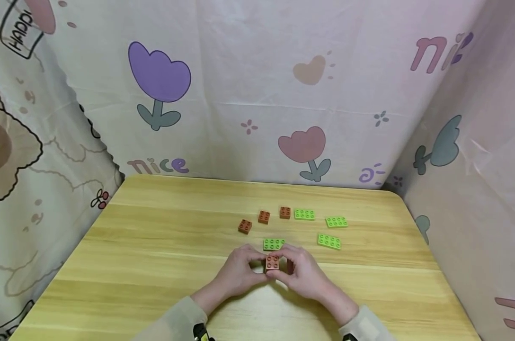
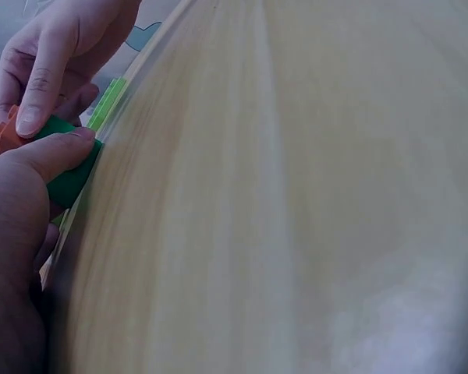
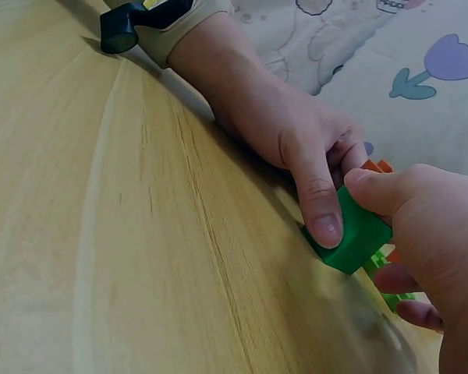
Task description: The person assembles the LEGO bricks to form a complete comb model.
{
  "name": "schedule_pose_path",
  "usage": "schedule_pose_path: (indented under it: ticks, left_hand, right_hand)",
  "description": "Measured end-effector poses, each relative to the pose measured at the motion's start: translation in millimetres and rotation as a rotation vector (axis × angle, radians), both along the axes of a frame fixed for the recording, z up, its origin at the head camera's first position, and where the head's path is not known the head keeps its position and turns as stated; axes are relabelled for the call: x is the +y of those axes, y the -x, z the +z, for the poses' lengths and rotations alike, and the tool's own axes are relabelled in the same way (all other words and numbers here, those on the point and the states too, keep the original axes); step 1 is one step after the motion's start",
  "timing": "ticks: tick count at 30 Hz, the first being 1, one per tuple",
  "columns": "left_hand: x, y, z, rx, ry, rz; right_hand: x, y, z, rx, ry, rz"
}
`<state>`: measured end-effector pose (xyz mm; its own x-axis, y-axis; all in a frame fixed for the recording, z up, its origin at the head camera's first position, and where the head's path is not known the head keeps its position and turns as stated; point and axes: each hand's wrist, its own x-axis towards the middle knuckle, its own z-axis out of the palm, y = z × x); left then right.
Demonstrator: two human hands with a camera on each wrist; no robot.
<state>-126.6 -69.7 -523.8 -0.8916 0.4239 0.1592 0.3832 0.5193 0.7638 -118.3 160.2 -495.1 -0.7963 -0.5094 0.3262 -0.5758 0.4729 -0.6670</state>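
Note:
Both hands meet near the table's front middle on an orange four-stud toy brick (image 1: 272, 263) on top of a darker green block (image 3: 359, 232). With thumb and fingers, my left hand (image 1: 239, 271) grips the green block from the left; its thumb lies on the block's face. My right hand (image 1: 303, 273) pinches the orange brick from the right, thumb near where brick and block meet. A reddish-brown patch (image 1: 289, 266) shows inside the right hand's curl; its kind is unclear. Just behind the hands lies a lime-green eight-stud brick (image 1: 273, 244), partly covered by right fingers.
Farther back on the wooden table (image 1: 155, 237) lie three brown-orange bricks (image 1: 263, 217), spaced apart. To their right are three more lime-green bricks (image 1: 329, 241). A printed cloth (image 1: 240, 71) hangs behind the table and along both sides.

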Motion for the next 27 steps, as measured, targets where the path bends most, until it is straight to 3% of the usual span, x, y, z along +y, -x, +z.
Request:
schedule_pose_path:
  ticks: [7,16,27]
  left_hand:
    - [-0.2,2.5,0.6,-0.006,0.014,-0.003]
    - [0.5,0.8,0.7,-0.041,0.012,0.003]
    - [0.9,-0.3,2.2,-0.008,-0.007,-0.003]
  right_hand:
    - [2.4,2.0,0.4,-0.037,0.068,0.052]
    - [8.6,2.0,4.5,-0.100,0.058,0.073]
    - [16.4,3.6,5.7,-0.086,0.060,0.086]
